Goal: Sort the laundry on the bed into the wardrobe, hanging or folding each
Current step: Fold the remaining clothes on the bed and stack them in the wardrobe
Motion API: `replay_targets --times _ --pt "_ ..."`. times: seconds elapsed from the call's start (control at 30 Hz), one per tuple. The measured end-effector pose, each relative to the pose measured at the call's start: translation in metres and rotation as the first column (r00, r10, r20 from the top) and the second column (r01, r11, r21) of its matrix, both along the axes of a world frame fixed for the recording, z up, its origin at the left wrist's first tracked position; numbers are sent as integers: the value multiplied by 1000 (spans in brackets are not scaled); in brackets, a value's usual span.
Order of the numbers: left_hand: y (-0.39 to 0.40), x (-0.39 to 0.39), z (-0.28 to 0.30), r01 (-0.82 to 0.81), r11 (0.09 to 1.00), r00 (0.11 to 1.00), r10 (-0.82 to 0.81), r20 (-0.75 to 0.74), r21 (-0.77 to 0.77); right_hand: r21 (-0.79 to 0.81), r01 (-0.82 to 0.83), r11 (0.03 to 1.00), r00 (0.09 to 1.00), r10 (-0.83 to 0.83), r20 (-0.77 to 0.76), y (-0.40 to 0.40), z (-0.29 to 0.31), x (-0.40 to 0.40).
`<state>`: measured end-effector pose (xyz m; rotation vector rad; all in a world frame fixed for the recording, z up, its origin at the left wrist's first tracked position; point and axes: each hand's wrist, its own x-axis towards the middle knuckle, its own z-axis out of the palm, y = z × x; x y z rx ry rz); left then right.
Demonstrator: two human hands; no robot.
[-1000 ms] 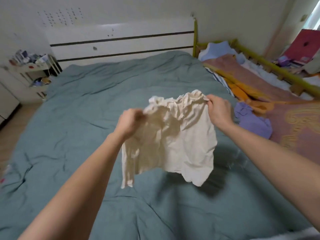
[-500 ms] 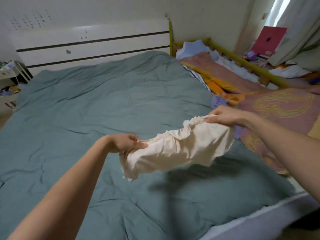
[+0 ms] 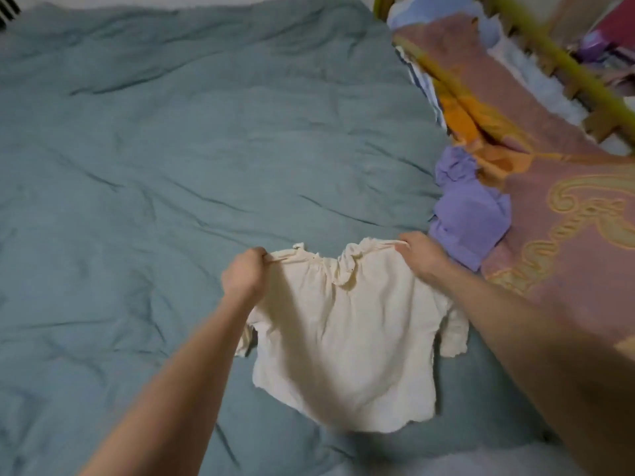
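A small cream top (image 3: 347, 341) with a ruffled neckline lies spread out on the blue-grey duvet (image 3: 171, 166) of the bed. My left hand (image 3: 244, 277) grips its left shoulder. My right hand (image 3: 422, 255) grips its right shoulder. The short sleeves stick out under my forearms. A crumpled purple garment (image 3: 470, 214) lies just beyond my right hand at the duvet's right edge.
A pink and orange patterned blanket (image 3: 567, 187) covers a second bed on the right, with a yellow-green wooden rail (image 3: 563, 67) behind it. Light blue bedding (image 3: 398, 10) lies at its head. The duvet stretches wide to the left and far side.
The cream top was held up in the air and swung sideways; now it lies flat on the duvet, both hands still at its shoulders. My view has tipped downward.
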<state>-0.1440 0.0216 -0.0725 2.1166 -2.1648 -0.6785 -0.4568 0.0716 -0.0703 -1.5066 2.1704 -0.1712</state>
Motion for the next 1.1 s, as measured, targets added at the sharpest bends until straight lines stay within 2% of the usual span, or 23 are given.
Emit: replay_targets --times 0.07,0.13,0.2,0.27,0.33,0.4,0.5,0.6,0.67,0.73,0.77,0.83,0.87,0.93,1.0,1.1 --pt "-5 -20 -27 -115 992 993 116 28 -57 -47 54 997 997 -51 65 -17 -42 -7" --pt "-8 -40 -48 -147 981 987 154 49 -124 -56 97 994 990 -91 105 -25 -70 -19" --pt "-1 -63 -64 -45 988 999 48 18 -148 -59 132 989 985 -124 119 -20 -89 -39" --pt "16 -92 -75 143 981 988 -150 -46 -127 -36 173 984 975 -167 145 -7 -105 -64" --pt "35 -121 -83 323 943 939 -331 -99 -83 56 218 974 959 -225 173 10 -117 -88" --pt "51 -148 -93 477 879 875 -477 -85 -24 192 235 953 941 -273 200 30 -127 -106" --pt "62 -180 -106 570 818 821 -568 -53 76 381 187 906 915 -301 268 59 -143 -122" --pt "61 -201 -114 553 825 832 -554 -31 119 434 127 892 896 -292 336 77 -150 -124" --pt "59 -210 -118 543 828 837 -548 -4 139 359 140 923 914 -260 313 79 -144 -126" --pt "56 -216 -120 550 816 827 -562 24 178 202 148 968 957 -192 217 78 -135 -136" --pt "55 -218 -121 556 805 818 -574 37 207 111 144 983 979 -158 131 78 -129 -145" --pt "53 -221 -126 562 787 802 -594 67 255 -89 67 994 985 -81 -156 81 -118 -167" --pt "53 -223 -129 562 781 796 -600 81 271 -152 -5 988 955 -40 -295 84 -113 -178" --pt "51 -227 -133 559 775 788 -607 100 294 -190 -158 969 896 60 -439 87 -105 -192" --pt "48 -231 -134 550 773 788 -606 111 316 -219 -267 938 878 143 -457 86 -102 -197" --pt "45 -236 -127 543 763 782 -612 121 350 -312 -338 888 888 192 -417 81 -92 -195"
